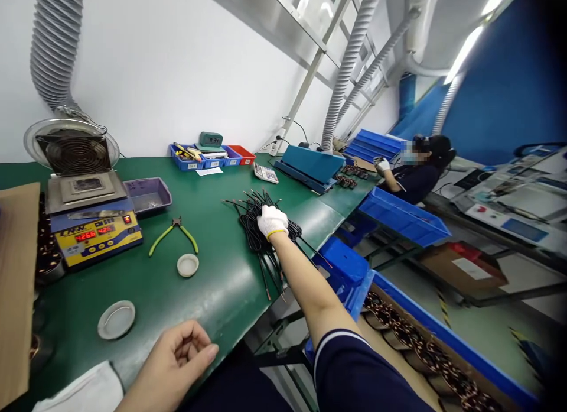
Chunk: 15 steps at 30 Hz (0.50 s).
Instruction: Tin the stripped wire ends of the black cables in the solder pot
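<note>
My right hand (271, 220), in a white knit glove, is stretched out over the green bench (212, 282) and closed on a bundle of black wires (257, 223) that lies near the bench's right edge. The wire ends fan out past the hand on both sides. My left hand (177, 359) is bare, at the near edge of the bench, palm up with the fingers loosely curled and nothing visible in them. A white cloth or glove (84, 394) lies just left of it.
A solder pot with red digits (95, 223) and a fan (73, 146) stand at left. Green-handled pliers (173, 234) and two white lids (188, 265) lie mid-bench. Blue bins (403, 217) sit to the right. Another person (416, 169) works further along.
</note>
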### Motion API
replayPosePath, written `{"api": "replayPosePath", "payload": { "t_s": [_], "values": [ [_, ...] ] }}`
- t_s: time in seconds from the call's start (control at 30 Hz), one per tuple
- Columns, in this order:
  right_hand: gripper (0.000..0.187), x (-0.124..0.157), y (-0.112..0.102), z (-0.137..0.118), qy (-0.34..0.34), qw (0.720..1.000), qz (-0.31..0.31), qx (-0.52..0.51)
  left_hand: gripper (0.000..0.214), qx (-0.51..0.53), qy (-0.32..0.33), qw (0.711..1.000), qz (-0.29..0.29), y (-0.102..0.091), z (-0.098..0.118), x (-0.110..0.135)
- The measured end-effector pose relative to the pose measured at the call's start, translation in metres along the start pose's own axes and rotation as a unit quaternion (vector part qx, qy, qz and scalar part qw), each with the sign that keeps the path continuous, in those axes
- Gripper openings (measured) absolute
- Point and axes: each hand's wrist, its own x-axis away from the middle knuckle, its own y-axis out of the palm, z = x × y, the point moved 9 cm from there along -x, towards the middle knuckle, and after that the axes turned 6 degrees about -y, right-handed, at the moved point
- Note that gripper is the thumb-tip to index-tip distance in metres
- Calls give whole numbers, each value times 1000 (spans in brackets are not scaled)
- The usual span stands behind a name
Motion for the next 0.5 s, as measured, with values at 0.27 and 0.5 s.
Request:
{"api": "replayPosePath", "payload": {
  "t_s": [0.27, 0.5],
  "values": [
    [33, 52, -34, -13, -90, 984, 92, -121, 41, 56, 3, 993, 106, -24, 1, -1],
    [22, 175, -26, -112, -386, 860, -99, -318, 44, 294, 156, 877, 347, -77, 14, 24]
  ]
}}
